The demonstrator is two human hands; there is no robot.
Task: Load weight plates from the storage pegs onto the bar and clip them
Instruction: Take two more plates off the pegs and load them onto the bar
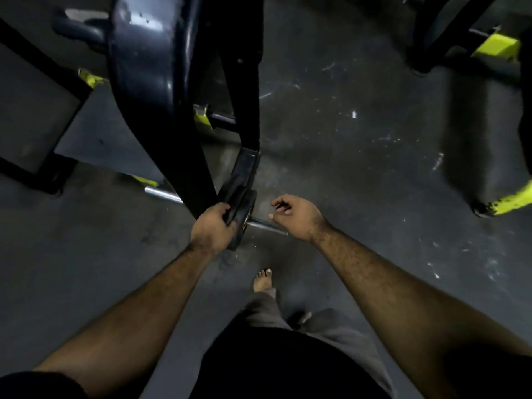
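While the left hand (212, 226) stays out of the peg's line, it clamps the rim of a small black plate (240, 214) at centre frame, fingers wrapped over the near edge. That plate sits on a short steel peg (266, 225) sticking out toward lower right from the black rack upright (184, 156). Edge grip makes sense: it leaves the bore free to slide along the peg.

Right hand (293, 216) hovers just above the peg's free end, fingers loosely curled, holding nothing, not touching the plate. Likely positioned to catch the far side once the plate clears the tip.

A second, thicker plate edge shows just above the gripped one, against the upright.

Another bare peg (162, 193) pokes out left of the upright; a large dark plate (141, 53) hangs in the upper left. Can't tell where the bar is, and no clip is visible.

Bare feet (262, 280) are directly below the peg, so a dropped plate is a risk.

Judgement: early stage, pulling a plate off storage.
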